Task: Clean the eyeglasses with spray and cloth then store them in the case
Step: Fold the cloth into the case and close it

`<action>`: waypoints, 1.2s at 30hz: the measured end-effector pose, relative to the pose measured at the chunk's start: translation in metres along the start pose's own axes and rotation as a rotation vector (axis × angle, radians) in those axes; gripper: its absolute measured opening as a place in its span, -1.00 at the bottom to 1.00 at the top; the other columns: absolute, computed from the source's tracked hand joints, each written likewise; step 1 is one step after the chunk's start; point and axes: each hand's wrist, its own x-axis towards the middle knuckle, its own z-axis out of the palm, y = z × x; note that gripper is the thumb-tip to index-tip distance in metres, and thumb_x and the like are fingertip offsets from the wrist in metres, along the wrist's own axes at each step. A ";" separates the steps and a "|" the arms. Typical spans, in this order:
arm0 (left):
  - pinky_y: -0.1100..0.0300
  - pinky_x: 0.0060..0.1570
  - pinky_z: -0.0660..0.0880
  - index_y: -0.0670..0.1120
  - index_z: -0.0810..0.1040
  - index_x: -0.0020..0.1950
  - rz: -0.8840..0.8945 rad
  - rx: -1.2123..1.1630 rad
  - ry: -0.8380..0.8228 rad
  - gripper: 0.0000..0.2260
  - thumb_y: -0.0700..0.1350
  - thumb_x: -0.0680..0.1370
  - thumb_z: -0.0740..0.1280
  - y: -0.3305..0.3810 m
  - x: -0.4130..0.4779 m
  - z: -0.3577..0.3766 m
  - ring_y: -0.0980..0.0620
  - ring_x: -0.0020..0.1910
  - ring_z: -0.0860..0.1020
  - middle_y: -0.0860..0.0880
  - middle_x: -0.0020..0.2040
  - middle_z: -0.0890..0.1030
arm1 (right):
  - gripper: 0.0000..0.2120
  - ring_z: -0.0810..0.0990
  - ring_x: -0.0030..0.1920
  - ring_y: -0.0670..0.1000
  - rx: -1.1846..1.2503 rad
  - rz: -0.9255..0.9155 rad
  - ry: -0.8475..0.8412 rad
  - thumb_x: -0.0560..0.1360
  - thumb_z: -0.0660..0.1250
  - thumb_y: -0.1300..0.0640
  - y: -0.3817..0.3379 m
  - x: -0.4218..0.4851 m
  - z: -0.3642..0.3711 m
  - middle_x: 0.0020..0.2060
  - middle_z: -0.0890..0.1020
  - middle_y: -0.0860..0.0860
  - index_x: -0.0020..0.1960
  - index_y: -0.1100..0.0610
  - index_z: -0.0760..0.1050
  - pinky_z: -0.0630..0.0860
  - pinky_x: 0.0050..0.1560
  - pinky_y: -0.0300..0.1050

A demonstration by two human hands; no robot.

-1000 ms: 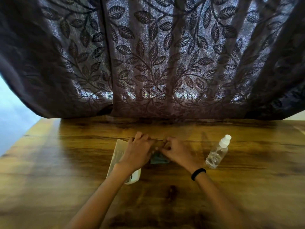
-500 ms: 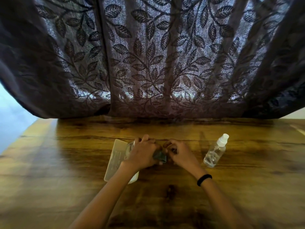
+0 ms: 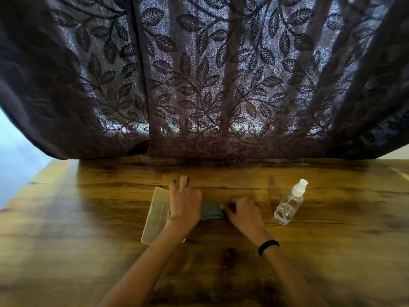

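A folded green cloth (image 3: 211, 211) lies on the wooden table (image 3: 88, 218) between my hands. My left hand (image 3: 184, 202) rests palm down with its fingers stretched forward, covering the cloth's left end and part of the pale translucent case (image 3: 155, 216). My right hand (image 3: 242, 212) is curled, and its fingertips pinch the cloth's right edge. A clear spray bottle (image 3: 288, 203) with a white cap stands to the right of my right hand, apart from it. No eyeglasses show; the inside of the case is hidden under my left hand and forearm.
A dark curtain (image 3: 199, 85) with a leaf pattern hangs along the table's far edge. The table's left edge (image 3: 26, 189) runs diagonally at the left. A black band (image 3: 268, 247) circles my right wrist.
My hands were close together over the cloth and have moved apart. The left hand has flattened out, the right has shifted right, and more of the green cloth shows between them.
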 end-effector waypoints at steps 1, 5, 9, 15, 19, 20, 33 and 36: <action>-0.13 0.27 0.18 -0.03 0.53 0.13 -0.011 0.011 0.001 -0.78 -0.02 0.54 0.22 0.000 0.001 0.000 -0.11 0.28 0.24 -0.06 0.25 0.40 | -0.74 0.50 -0.19 -0.06 -0.021 0.014 0.008 0.51 0.26 -0.08 -0.001 -0.001 0.002 -0.22 0.50 -0.05 -0.02 0.11 0.53 0.39 -0.23 -0.20; -0.14 0.29 0.17 0.00 0.48 0.20 0.095 -0.017 -0.025 -0.77 -0.10 0.55 0.22 -0.004 0.004 0.003 -0.11 0.32 0.19 -0.04 0.29 0.35 | -0.76 0.59 -0.12 0.02 0.009 0.076 -0.049 0.47 0.32 -0.08 -0.006 0.001 0.005 -0.17 0.59 0.00 -0.06 0.10 0.52 0.47 -0.24 -0.14; -0.16 0.35 0.03 -0.01 0.36 0.33 0.285 -0.155 -0.085 -0.66 -0.10 0.55 0.23 -0.007 0.006 0.006 -0.09 0.42 0.08 -0.04 0.38 0.31 | -0.89 0.57 -0.16 -0.02 0.202 0.128 -0.092 0.42 0.40 0.08 -0.007 0.007 0.003 -0.21 0.58 0.00 -0.18 0.09 0.49 0.46 -0.26 -0.21; 0.09 0.39 0.09 -0.04 0.17 0.46 0.419 -0.569 -0.244 -0.32 -0.14 0.42 0.42 -0.006 0.015 0.004 -0.04 0.47 0.11 -0.09 0.44 0.32 | -0.88 0.56 -0.17 -0.01 0.727 0.090 -0.143 0.40 0.42 0.26 -0.016 0.001 -0.010 -0.21 0.59 0.05 -0.21 0.14 0.47 0.49 -0.17 -0.20; 0.27 0.09 0.31 -0.06 0.36 0.36 0.328 -0.827 -0.192 -0.39 -0.13 0.36 0.49 -0.015 0.011 -0.008 -0.02 0.24 0.44 -0.07 0.28 0.51 | -0.86 0.59 -0.15 -0.08 0.791 -0.015 -0.082 0.41 0.42 0.22 -0.023 0.000 -0.027 -0.16 0.61 0.07 -0.08 0.22 0.51 0.50 -0.29 -0.40; 0.28 0.06 0.33 -0.05 0.37 0.35 0.296 -0.861 -0.176 -0.41 -0.08 0.36 0.49 -0.020 0.008 -0.011 0.02 0.21 0.46 -0.03 0.24 0.53 | -0.86 0.59 -0.16 -0.10 0.805 -0.046 -0.074 0.42 0.42 0.21 -0.025 0.000 -0.032 -0.16 0.61 0.06 -0.07 0.21 0.51 0.50 -0.30 -0.41; 0.39 -0.38 0.54 0.12 0.47 -0.08 -0.207 -1.187 -0.078 -0.74 -0.24 0.45 0.39 -0.076 -0.055 -0.011 0.35 -0.33 0.58 0.15 -0.20 0.56 | -0.92 0.56 -0.32 -0.13 0.518 -0.315 -0.215 0.42 0.42 0.22 -0.104 0.019 -0.004 -0.29 0.60 -0.01 -0.13 0.24 0.60 0.52 -0.36 -0.37; 0.45 -0.45 0.48 -0.02 0.52 0.03 -0.308 -1.032 -0.058 -0.78 -0.20 0.43 0.42 -0.077 -0.055 -0.001 0.36 -0.41 0.52 0.20 -0.25 0.50 | -0.90 0.59 -0.24 -0.03 0.387 -0.326 -0.205 0.43 0.41 0.20 -0.113 0.021 0.008 -0.15 0.67 0.15 -0.11 0.25 0.61 0.58 -0.26 -0.23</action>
